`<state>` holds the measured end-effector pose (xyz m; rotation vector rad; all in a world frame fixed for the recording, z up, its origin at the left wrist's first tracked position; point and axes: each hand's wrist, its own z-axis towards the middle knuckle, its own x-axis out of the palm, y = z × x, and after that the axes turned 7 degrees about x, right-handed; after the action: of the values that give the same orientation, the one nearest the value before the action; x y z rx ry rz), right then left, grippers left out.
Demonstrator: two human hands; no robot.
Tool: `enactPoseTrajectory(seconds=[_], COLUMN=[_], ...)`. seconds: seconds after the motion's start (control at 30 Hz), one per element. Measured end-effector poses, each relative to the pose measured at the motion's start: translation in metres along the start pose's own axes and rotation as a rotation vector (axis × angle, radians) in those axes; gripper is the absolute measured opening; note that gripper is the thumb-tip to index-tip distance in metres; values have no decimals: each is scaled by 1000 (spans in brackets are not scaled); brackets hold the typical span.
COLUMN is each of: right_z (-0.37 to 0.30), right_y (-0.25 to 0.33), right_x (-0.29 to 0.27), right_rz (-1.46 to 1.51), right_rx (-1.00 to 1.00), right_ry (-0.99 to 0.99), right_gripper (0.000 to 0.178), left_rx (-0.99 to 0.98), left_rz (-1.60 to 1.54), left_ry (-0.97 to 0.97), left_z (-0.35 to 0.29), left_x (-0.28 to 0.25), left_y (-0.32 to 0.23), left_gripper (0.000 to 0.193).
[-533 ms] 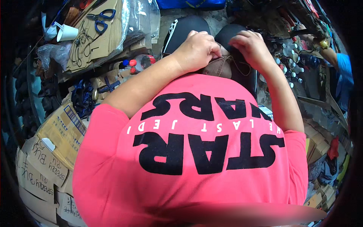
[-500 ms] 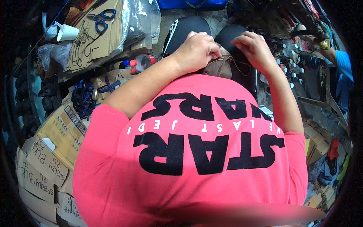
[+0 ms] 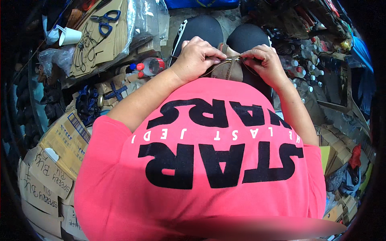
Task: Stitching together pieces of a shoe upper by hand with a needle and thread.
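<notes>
A taupe leather piece with stitched seams (image 3: 220,73), seemingly a shoe, rests between my black-clad thighs. Part of it is hidden behind my shirt and fingers. My left hand (image 3: 198,56) is closed in a pinch at its left side, with a thin brown lace (image 3: 206,73) looping down below. On the other side my right hand (image 3: 263,62) is also pinched closed. Between the fingertips of both hands a thin, light line (image 3: 230,60) runs across the leather; whether it is taut cord or a slim tool is too small to tell.
Flat cardboard at the left carries blue-handled scissors (image 3: 105,23), and a white cup (image 3: 70,35) sits beside it. A red-capped bottle (image 3: 152,66) lies near my left forearm. Several bottles (image 3: 309,68) crowd the right. Cardboard boxes (image 3: 64,140) stand at the lower left.
My right hand has come down and in toward the leather, and my left hand has shifted left. The lace loop at the right has gone; a straight line now spans the hands.
</notes>
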<state>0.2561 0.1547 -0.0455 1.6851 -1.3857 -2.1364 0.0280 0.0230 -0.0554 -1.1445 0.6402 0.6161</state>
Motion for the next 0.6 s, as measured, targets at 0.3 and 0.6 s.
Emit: enactPoseTrajectory(seconds=[0.3, 0.6], right_z=[-8, -5], right_y=[4, 19], right_x=[21, 27], right_rz=[-109, -60], right_rx=[-45, 65], right_ry=[-129, -108], right_gripper=[22, 17], left_rx=[-106, -146], left_rz=[31, 46], left_ry=[-5, -87], left_z=[-1, 1], left_x=[7, 20], left_y=[-13, -15], left_gripper=[18, 13])
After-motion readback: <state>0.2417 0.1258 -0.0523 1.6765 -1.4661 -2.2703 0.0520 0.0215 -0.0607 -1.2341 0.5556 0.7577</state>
